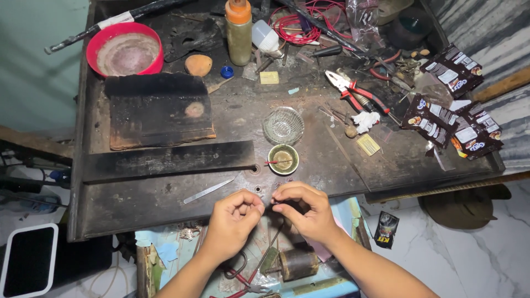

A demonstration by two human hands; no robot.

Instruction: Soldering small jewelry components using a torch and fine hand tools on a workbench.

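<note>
Both hands meet at the near edge of the table (165, 204). The left hand (234, 221) and the right hand (306, 212) are pinched shut on one tiny dark piece (271, 205) lying between their fingertips, equally close to both.

Dark workbench (165, 204) bears red bowl (126, 51), pliers (353, 91), glass dish (282, 125).
</note>
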